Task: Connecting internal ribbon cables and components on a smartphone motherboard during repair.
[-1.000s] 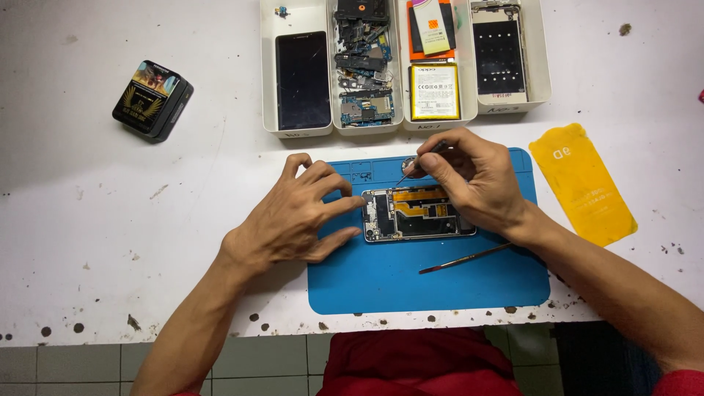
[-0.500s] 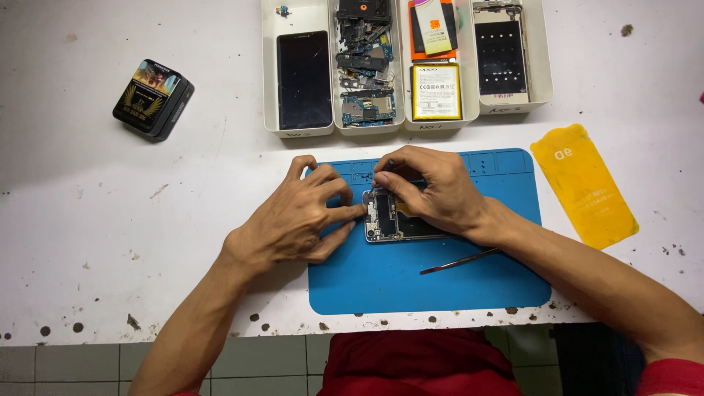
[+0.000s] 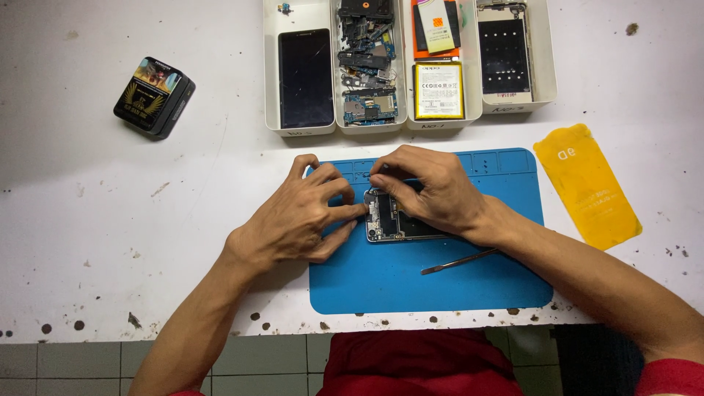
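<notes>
Head view: a white, stained tabletop (image 3: 110, 242) carries a blue work mat (image 3: 440, 282) at its near edge, above grey floor tiles; on the mat's upper middle lies an opened phone (image 3: 392, 220). The left hand (image 3: 301, 220), fingers spread and curled, braces the phone's left end, while the right hand (image 3: 433, 191) covers its body, fingertips pinched at the top-left corner. A thin metal pry tool (image 3: 458, 262) lies on the mat below the right wrist; four white parts trays (image 3: 407, 121) line the far edge, a dark small box (image 3: 154, 95) sits toward the far-left corner, and a yellow film sheet (image 3: 587, 187) lies near the right edge.
</notes>
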